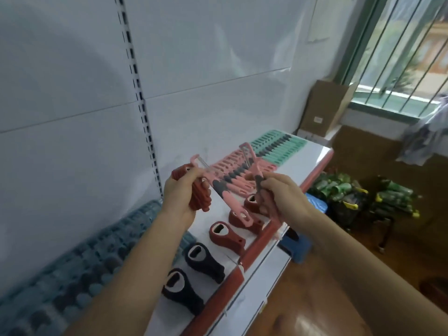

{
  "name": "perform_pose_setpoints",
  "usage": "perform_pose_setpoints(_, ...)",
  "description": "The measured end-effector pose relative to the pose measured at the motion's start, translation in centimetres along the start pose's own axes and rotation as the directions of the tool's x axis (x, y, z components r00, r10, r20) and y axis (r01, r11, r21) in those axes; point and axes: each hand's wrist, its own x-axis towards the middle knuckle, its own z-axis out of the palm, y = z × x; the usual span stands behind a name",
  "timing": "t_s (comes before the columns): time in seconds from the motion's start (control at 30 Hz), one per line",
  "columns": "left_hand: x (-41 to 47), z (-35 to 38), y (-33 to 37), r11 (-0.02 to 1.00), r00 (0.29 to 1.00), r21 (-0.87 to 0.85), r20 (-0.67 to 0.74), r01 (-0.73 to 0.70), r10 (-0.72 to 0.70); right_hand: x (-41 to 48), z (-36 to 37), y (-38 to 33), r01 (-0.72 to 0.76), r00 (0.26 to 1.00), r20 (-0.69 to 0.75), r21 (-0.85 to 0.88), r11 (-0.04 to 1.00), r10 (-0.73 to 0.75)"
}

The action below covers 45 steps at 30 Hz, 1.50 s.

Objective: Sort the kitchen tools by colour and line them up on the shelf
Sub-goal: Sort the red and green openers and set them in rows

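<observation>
My left hand (184,194) grips a bundle of dark red openers (200,198) and pinches a pink peeler (226,192) that slants down to the right. My right hand (281,192) holds a second pink peeler (254,166) by its handle, blade end up. On the white shelf (312,151) behind them lie a row of pink peelers (232,170) and, further back, a row of green peelers (276,145). Blue peelers (72,267) lie in a row at the left. Red openers (226,236) and black openers (203,261) stand along the front.
The shelf's red front rail (261,241) runs diagonally below my hands. A white slotted back panel (138,93) rises behind. A cardboard box (324,107) stands at the shelf's far end. A blue stool (300,246) and crates of green bottles (339,190) sit on the wooden floor.
</observation>
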Motion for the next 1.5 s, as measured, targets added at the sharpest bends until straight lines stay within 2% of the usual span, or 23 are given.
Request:
perform_pose_setpoints(0.1,2.8,-0.6,0.4,0.999,0.997,0.035,-0.074,-0.012,0.015,4.6,-0.8,-0.8,0.045,0.998,0.059,-0.121,0.992,-0.038)
perform_pose_setpoints(0.23,5.3,-0.7,0.6,1.0,0.988,0.003,-0.155,-0.01,0.011,10.2,-1.2,-1.8,0.049,0.99,0.135,-0.162,0.985,-0.027)
perform_pose_setpoints(0.33,6.6,-0.3,0.4,0.999,0.979,-0.003,-0.201,-0.034,0.033,13.8,-0.6,-1.2,0.067,0.962,0.274,-0.249,0.966,0.005)
perform_pose_setpoints(0.43,7.4,-0.3,0.1,0.998,0.97,0.021,-0.234,-0.056,0.06,16.4,0.1,0.4,0.201,0.927,0.374,-0.446,0.872,-0.023)
perform_pose_setpoints(0.6,7.6,-0.1,-0.4,0.997,0.957,-0.001,-0.279,-0.078,0.075,18.7,2.4,2.5,0.34,0.926,0.361,-0.669,0.661,-0.11)
perform_pose_setpoints(0.73,7.7,-0.4,-0.5,0.997,0.948,0.01,-0.308,-0.079,0.079,19.5,4.2,3.7,0.382,0.92,0.353,-0.713,0.588,-0.169)
perform_pose_setpoints(0.93,7.5,-1.0,-0.6,0.996,0.953,-0.011,-0.292,-0.09,0.082,20.0,5.7,4.9,0.371,0.916,0.383,-0.69,0.621,-0.122)
perform_pose_setpoints(1.03,7.3,-1.1,-0.8,0.996,0.964,-0.028,-0.255,-0.087,0.077,19.8,6.0,5.2,0.382,0.916,0.373,-0.706,0.596,-0.147)
perform_pose_setpoints(1.4,7.6,-1.9,-1.8,0.997,0.964,-0.05,-0.265,-0.052,0.037,19.6,6.3,6.8,0.475,0.88,0.431,-0.8,0.366,-0.201)
perform_pose_setpoints(1.47,7.7,-2.1,-2.0,0.998,0.962,-0.034,-0.27,-0.048,0.037,19.4,6.2,6.6,0.475,0.88,0.421,-0.801,0.365,-0.221)
perform_pose_setpoints(1.5,7.8,-2.3,-2.1,0.999,0.961,-0.021,-0.273,-0.045,0.037,19.1,6.1,6.1,0.478,0.878,0.403,-0.775,0.414,-0.259)
